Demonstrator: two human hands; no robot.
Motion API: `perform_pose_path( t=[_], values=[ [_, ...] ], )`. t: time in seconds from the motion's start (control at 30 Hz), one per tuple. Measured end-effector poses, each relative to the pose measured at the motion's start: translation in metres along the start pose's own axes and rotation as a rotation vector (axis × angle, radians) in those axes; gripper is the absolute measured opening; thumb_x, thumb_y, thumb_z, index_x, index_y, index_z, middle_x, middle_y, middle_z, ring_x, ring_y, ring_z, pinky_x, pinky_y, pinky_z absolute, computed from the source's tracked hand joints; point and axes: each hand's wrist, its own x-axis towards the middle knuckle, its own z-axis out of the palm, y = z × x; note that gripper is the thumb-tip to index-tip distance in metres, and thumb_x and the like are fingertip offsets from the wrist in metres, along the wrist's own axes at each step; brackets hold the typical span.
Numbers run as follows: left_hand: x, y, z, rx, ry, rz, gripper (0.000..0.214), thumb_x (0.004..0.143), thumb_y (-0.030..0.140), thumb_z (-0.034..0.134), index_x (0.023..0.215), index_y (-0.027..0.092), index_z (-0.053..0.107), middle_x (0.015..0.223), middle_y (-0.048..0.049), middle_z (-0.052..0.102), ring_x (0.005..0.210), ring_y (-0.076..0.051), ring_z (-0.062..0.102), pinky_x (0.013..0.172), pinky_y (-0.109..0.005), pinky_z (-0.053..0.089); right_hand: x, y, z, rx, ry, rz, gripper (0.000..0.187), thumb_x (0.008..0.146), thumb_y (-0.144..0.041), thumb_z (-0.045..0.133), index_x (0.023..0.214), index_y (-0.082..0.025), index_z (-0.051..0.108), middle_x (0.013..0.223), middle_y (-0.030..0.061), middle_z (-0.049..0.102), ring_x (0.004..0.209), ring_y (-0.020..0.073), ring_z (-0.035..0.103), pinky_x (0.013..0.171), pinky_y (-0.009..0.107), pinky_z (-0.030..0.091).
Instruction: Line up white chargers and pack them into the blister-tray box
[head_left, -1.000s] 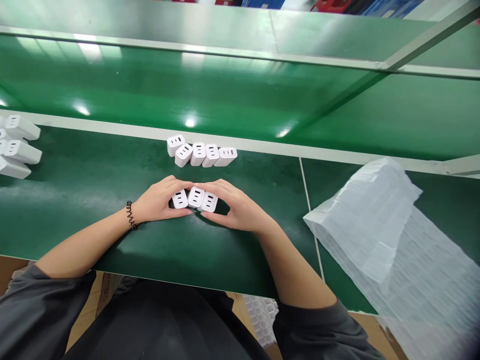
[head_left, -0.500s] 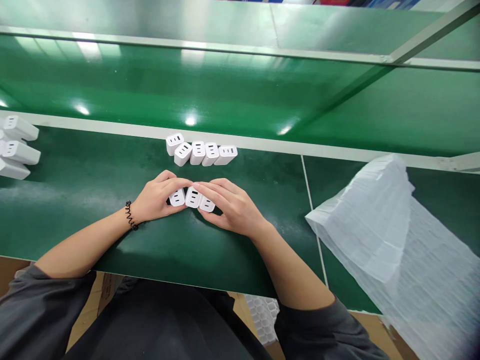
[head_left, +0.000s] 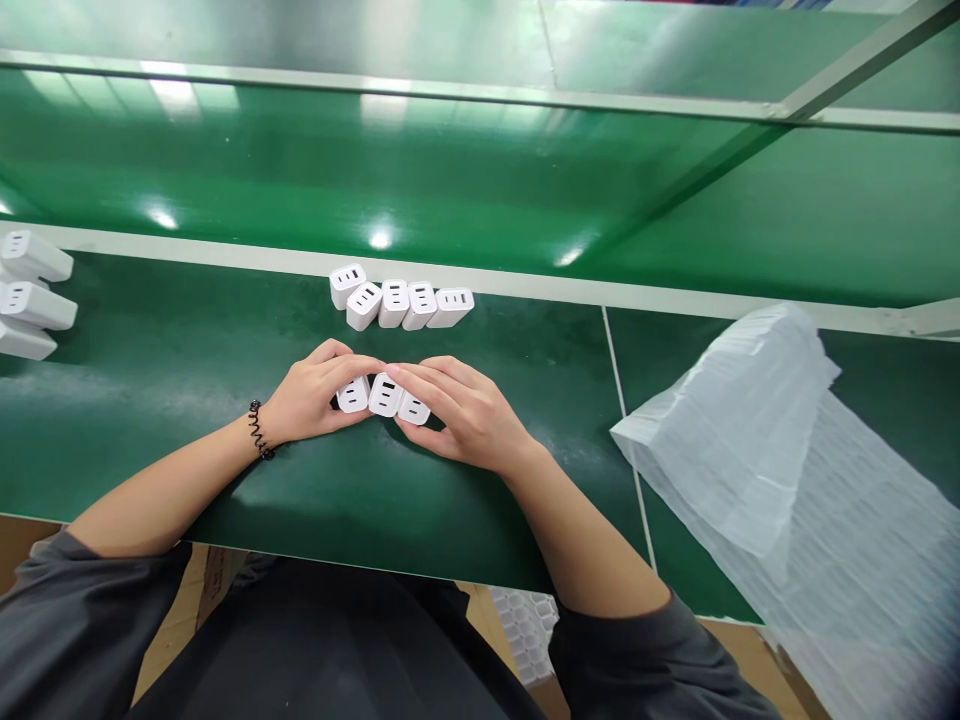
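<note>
Three white charger plugs [head_left: 382, 396] lie side by side on the green bench top [head_left: 187, 370], port faces up. My left hand [head_left: 311, 398] cups them from the left, fingers curled around the leftmost plug. My right hand [head_left: 465, 415] closes on them from the right, its fingers laid over the top and its thumb under the rightmost plug. Both hands press the small group together. A black coiled band sits on my left wrist.
A row of several white charger plugs [head_left: 401, 303] lies beyond my hands near the pale rail [head_left: 675, 297]. More white plugs [head_left: 30, 295] sit at the left edge. A tall slumped stack of white foam sheets [head_left: 795, 470] fills the right side.
My hands have closed in slightly over the three plugs, the right fingers now covering more of them. The view has tilted a little downward.
</note>
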Motion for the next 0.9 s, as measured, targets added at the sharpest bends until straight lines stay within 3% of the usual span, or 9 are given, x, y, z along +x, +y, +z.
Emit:
perform_pose_path(
  t=[0.9],
  values=[
    [-0.0004, 0.0009, -0.0007, -0.003, -0.057, -0.008, 0.041, 0.089, 0.042, 0.066, 0.122, 0.02, 0.056, 0.1, -0.005, 0.071, 0.085, -0.018, 0.062, 0.069, -0.028, 0.052, 0.0008, 0.0001, 0.003, 0.123, 0.01, 0.075, 0.08, 0.088, -0.02, 0.062, 0.157, -0.028, 0.022, 0.113, 0.0059, 0.07, 0.088, 0.0231, 0.063, 0.073, 0.039, 0.06]
  ],
)
